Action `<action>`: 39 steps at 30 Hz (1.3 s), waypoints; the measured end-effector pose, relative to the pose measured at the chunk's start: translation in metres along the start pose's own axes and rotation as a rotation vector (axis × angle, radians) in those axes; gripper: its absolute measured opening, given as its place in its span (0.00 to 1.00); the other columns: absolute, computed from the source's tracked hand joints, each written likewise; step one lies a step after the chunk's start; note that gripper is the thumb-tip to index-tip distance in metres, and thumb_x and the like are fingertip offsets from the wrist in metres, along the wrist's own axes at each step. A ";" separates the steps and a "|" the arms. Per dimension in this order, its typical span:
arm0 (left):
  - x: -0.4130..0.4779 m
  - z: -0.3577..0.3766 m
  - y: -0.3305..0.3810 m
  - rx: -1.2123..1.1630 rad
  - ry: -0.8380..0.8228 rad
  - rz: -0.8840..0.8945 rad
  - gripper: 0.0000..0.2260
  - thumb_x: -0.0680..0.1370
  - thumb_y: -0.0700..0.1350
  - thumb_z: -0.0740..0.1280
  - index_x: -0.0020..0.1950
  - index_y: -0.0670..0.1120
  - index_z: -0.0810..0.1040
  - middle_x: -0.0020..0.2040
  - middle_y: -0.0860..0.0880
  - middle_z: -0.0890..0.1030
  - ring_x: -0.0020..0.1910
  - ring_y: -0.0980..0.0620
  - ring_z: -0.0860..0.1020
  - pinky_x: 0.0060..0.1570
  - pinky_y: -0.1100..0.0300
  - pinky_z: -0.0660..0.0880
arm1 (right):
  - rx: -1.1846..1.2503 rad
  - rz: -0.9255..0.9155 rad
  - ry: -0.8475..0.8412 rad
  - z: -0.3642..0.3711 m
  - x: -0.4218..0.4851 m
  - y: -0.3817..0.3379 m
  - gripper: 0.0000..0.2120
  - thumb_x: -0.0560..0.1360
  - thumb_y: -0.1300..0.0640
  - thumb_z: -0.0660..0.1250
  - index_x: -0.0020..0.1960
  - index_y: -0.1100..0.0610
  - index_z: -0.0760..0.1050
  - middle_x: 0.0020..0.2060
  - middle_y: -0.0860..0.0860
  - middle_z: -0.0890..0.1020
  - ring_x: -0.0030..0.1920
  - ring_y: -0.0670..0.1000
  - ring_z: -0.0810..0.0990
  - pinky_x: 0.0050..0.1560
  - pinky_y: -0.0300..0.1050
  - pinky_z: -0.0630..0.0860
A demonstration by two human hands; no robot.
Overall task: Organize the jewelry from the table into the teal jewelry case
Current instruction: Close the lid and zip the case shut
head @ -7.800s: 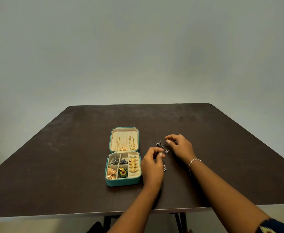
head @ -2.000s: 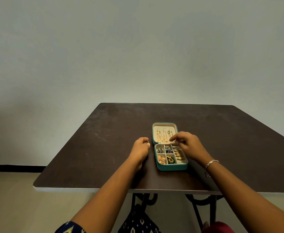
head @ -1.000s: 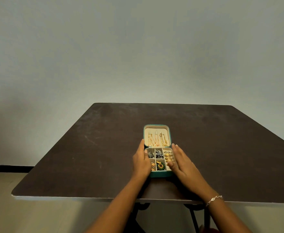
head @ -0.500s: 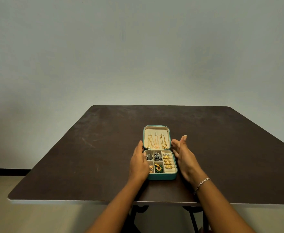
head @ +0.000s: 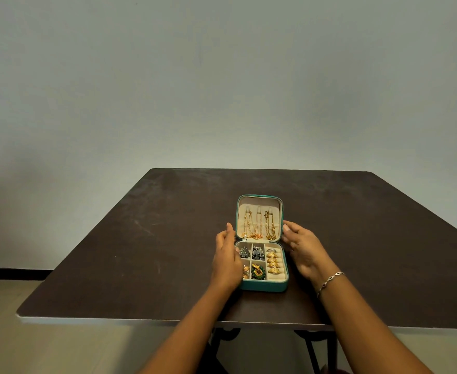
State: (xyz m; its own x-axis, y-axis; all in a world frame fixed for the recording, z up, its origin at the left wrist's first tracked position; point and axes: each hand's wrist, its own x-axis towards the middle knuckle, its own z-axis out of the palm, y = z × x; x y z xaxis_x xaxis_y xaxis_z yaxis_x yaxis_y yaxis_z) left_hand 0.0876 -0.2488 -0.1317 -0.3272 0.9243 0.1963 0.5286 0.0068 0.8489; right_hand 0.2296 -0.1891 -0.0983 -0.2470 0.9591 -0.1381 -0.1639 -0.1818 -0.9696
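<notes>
Case lid (head: 258,211) lies open, flat beyond tray; left hand (head: 226,259), right hand (head: 301,248) flank hinge, fingers released, right nearer lid.

The desk (head: 168,238) is dark brown, matt and scuffed. The teal jewelry case (head: 262,286) has a cream, soft-looking matt lining; its gold rings (head: 274,263) and chains (head: 258,228) shine like metal.

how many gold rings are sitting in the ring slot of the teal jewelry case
4 gold dome-shaped rings stand in a line down the right-hand ring roll of the open teal jewelry case. A small silvery piece lies behind them at the far end; more could be hidden there.
</notes>
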 end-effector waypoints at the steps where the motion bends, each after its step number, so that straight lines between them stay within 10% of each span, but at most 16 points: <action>1: 0.000 0.000 0.000 -0.002 -0.001 0.001 0.26 0.81 0.36 0.53 0.76 0.48 0.47 0.68 0.50 0.62 0.54 0.59 0.69 0.55 0.61 0.73 | 0.043 -0.004 0.003 0.001 -0.001 0.000 0.11 0.80 0.62 0.55 0.55 0.60 0.75 0.41 0.51 0.81 0.37 0.45 0.79 0.39 0.38 0.76; 8: -0.003 0.000 0.003 -0.054 -0.008 -0.033 0.28 0.80 0.36 0.52 0.76 0.52 0.44 0.75 0.49 0.60 0.70 0.53 0.63 0.68 0.53 0.65 | 0.155 -0.074 0.027 0.001 -0.003 0.008 0.16 0.80 0.50 0.53 0.53 0.58 0.74 0.47 0.53 0.81 0.48 0.50 0.79 0.49 0.44 0.76; 12: -0.006 -0.003 0.007 -0.126 -0.030 -0.026 0.26 0.82 0.40 0.51 0.75 0.51 0.41 0.71 0.48 0.67 0.63 0.56 0.69 0.61 0.59 0.66 | 0.100 -0.137 -0.010 0.002 -0.008 0.007 0.14 0.80 0.50 0.52 0.50 0.55 0.74 0.48 0.53 0.80 0.48 0.48 0.79 0.47 0.41 0.76; 16: -0.007 -0.004 0.007 -0.328 0.039 -0.052 0.23 0.81 0.53 0.47 0.76 0.50 0.50 0.73 0.46 0.63 0.69 0.52 0.63 0.64 0.58 0.61 | -0.013 -0.178 -0.028 -0.003 -0.013 0.011 0.16 0.79 0.51 0.55 0.54 0.61 0.74 0.51 0.66 0.77 0.51 0.58 0.79 0.48 0.41 0.73; 19: -0.005 -0.003 0.003 -0.481 0.061 -0.083 0.33 0.73 0.63 0.45 0.74 0.49 0.59 0.69 0.47 0.70 0.65 0.54 0.69 0.64 0.59 0.64 | -0.061 -0.182 -0.065 -0.006 -0.017 0.017 0.16 0.76 0.52 0.60 0.53 0.64 0.75 0.48 0.58 0.80 0.46 0.51 0.79 0.45 0.41 0.75; 24: -0.006 -0.005 0.004 -0.506 -0.001 -0.100 0.27 0.78 0.58 0.52 0.73 0.47 0.61 0.68 0.47 0.71 0.65 0.52 0.70 0.66 0.56 0.66 | -0.223 -0.203 -0.166 -0.016 -0.020 0.023 0.10 0.73 0.58 0.67 0.53 0.58 0.75 0.54 0.58 0.78 0.52 0.55 0.78 0.49 0.51 0.75; 33: -0.005 -0.006 0.004 -0.396 -0.113 -0.099 0.20 0.82 0.49 0.53 0.73 0.48 0.60 0.71 0.49 0.65 0.67 0.50 0.68 0.66 0.54 0.67 | -0.887 -0.250 -0.419 -0.022 -0.027 0.023 0.45 0.57 0.31 0.64 0.67 0.33 0.43 0.71 0.37 0.44 0.68 0.41 0.49 0.66 0.41 0.57; 39: -0.005 -0.009 0.006 -0.496 -0.143 -0.125 0.21 0.81 0.52 0.52 0.74 0.49 0.58 0.71 0.50 0.63 0.62 0.56 0.66 0.59 0.61 0.64 | -0.969 -0.321 -0.422 -0.020 -0.027 0.028 0.51 0.64 0.45 0.75 0.66 0.35 0.36 0.74 0.44 0.38 0.74 0.48 0.45 0.72 0.50 0.53</action>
State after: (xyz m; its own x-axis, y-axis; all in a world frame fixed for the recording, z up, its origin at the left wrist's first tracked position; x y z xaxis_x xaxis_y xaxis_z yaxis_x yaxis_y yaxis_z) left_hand 0.0857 -0.2571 -0.1231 -0.2354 0.9711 0.0389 0.0465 -0.0287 0.9985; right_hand 0.2511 -0.2157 -0.1263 -0.6635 0.7466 0.0492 0.4935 0.4860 -0.7213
